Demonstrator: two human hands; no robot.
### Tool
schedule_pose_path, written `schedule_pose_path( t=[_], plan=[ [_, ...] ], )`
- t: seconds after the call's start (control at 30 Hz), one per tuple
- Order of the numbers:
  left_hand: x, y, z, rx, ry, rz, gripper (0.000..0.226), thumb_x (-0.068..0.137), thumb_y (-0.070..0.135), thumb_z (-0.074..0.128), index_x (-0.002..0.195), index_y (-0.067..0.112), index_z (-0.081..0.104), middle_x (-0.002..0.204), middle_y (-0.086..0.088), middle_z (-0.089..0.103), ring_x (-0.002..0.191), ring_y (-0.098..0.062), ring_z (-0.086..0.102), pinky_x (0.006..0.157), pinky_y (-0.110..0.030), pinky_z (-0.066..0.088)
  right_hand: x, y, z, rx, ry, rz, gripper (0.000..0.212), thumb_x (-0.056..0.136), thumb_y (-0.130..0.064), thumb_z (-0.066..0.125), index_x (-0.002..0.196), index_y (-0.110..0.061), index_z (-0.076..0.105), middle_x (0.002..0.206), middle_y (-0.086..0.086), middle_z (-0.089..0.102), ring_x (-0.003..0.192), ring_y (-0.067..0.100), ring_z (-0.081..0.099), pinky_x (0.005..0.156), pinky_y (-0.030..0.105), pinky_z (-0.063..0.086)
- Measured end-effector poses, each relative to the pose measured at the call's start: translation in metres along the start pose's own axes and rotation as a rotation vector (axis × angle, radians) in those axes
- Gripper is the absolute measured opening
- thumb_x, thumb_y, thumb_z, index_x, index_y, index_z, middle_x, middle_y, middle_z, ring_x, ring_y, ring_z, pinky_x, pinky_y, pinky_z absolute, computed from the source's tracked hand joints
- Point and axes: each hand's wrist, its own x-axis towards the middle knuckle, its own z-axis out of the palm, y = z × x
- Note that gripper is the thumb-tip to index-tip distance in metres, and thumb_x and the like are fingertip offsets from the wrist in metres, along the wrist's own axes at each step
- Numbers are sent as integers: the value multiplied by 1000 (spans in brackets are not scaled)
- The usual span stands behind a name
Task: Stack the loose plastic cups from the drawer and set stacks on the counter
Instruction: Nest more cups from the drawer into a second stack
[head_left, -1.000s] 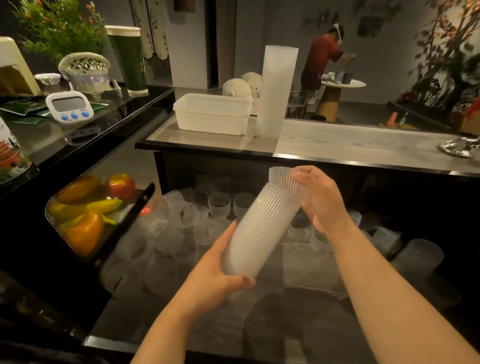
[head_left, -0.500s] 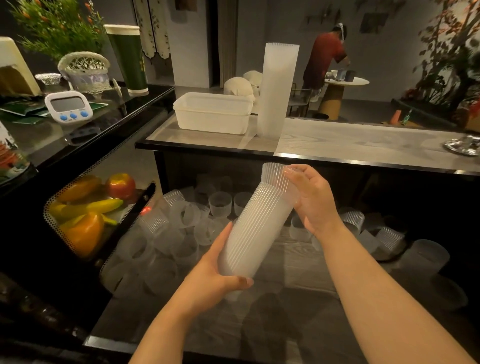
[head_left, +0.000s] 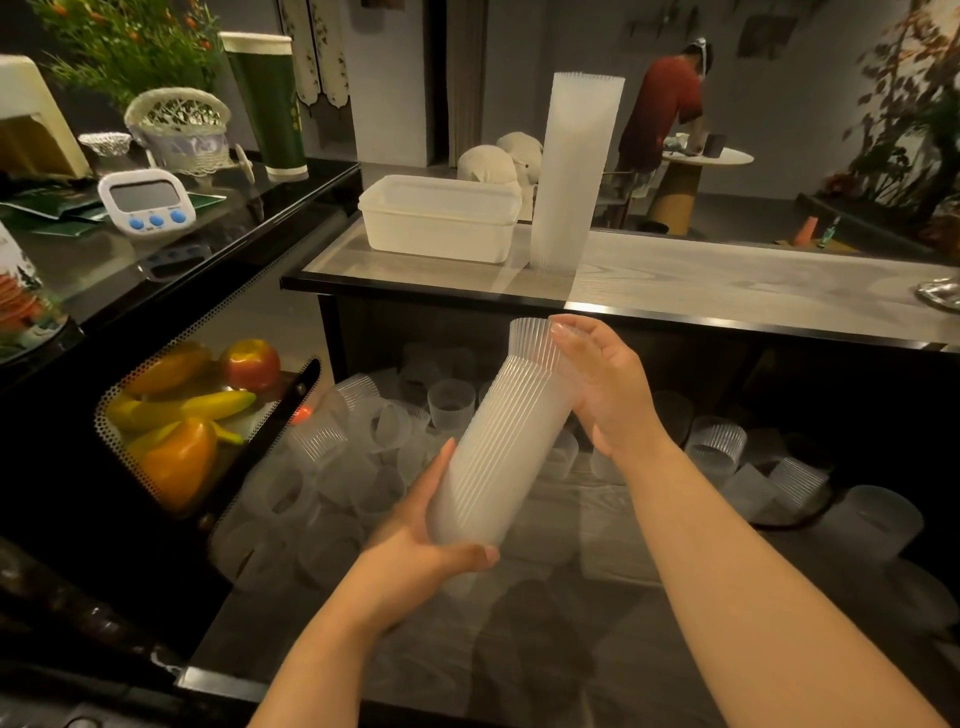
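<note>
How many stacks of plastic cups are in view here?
2. One tall stack stands upright on the counter beside the white tub; one tilted stack is held between left hand and right hand.

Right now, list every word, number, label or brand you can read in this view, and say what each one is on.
No text here can be read.
White digital timer with blue buttons: grey screen shows no digits.
Tall dark green paper cup: a small yellowish mark, too blurred to read.
Printed container at the left edge: a picture only, no legible lettering.
Green packets: too dark and small.
</note>
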Motion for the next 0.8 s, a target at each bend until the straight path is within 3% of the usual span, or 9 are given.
schedule_pose_path(
  t=[0.17,0.33,0.4,0.53,0.6,0.67,0.73,0.8],
  plan=[
    [3,-1,-5,-33,34,1,104,69,24,86,134,67,17,126,37,32,111,2,45,78,-15,45,8,1,8,44,-11,21,32,90,-23,66,121,-13,63,114,9,69,109,27,65,95,45,54],
    [8,-2,-12,-29,41,-11,111,57,44,86,139,65,15,135,26,36,119,-6,45,101,-38,48,10,8,15,21,-93,76,30,93,-24,62,120,-11,64,115,12,68,112,32,63,96,48,53],
    [10,-3,-14,-37,49,-9,115,52,49,84,143,61,15,137,23,36,120,-7,45,102,-41,48,11,11,15,-67,-150,68,26,96,-29,58,120,-19,65,119,10,66,115,30,61,96,49,53],
    [12,-3,-17,-84,95,6,113,55,43,85,145,58,18,137,21,38,120,-9,46,100,-43,48,14,16,23,-261,-279,32,33,102,-41,41,125,-33,63,124,-10,64,120,9,56,106,36,43],
    [13,-4,-18,-68,116,12,111,63,35,87,147,53,17,136,21,37,119,-8,45,98,-41,49,20,18,24,-333,-327,62,46,100,-55,30,133,-37,56,135,-12,58,132,9,46,114,38,31],
    [15,-6,-21,-56,144,22,108,70,25,86,150,47,15,135,19,37,116,-6,45,95,-36,50,25,21,27,-291,-396,85,49,96,-66,20,135,-52,46,147,-11,48,140,13,37,114,38,26],
    [17,-10,-24,-55,176,15,106,72,20,84,150,44,16,132,18,38,114,-7,46,93,-37,51,33,35,31,-132,-326,118,45,97,-67,18,134,-58,41,148,-9,48,134,13,44,109,36,33],
    [19,-15,-28,-70,221,3,106,71,19,85,147,47,18,125,22,40,110,-8,49,88,-34,53,41,59,38,-32,-135,206,44,103,-52,29,141,-38,46,138,-1,57,117,15,57,95,31,45]
  ],
)
